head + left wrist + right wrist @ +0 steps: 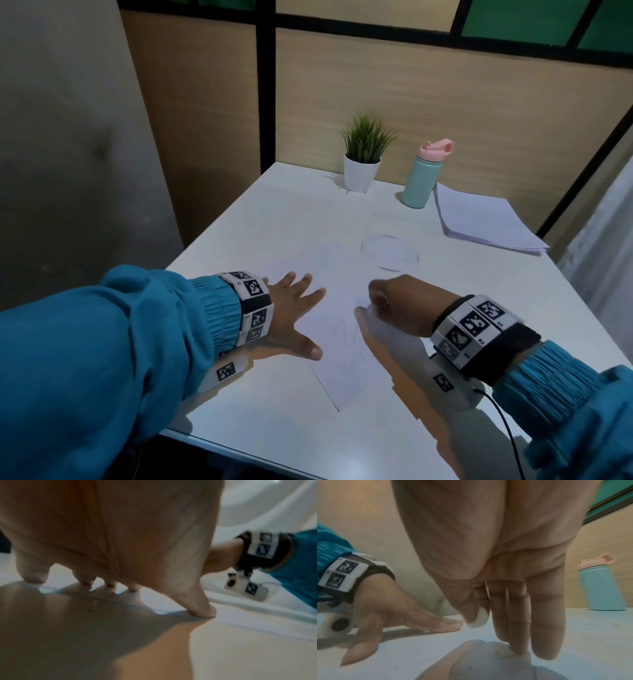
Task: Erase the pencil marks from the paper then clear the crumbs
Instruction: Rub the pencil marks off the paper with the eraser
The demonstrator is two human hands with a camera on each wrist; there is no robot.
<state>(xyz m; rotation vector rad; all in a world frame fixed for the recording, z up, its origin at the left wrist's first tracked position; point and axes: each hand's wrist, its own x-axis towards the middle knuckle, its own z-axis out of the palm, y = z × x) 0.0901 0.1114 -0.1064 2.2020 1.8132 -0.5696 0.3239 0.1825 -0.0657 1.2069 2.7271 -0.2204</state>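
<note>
A white sheet of paper lies on the white table. It bears faint pencil marks: an oval farther off and scribbles between my hands. My left hand lies flat with fingers spread, pressing the paper's left side; its fingertips touch the sheet. My right hand hovers curled just right of the scribbles. In the right wrist view it pinches a small white eraser between thumb and index finger, a little above the paper. No crumbs can be made out.
At the table's far side stand a small potted plant and a teal bottle with a pink lid. A stack of white sheets lies at the far right. A wooden partition backs the table.
</note>
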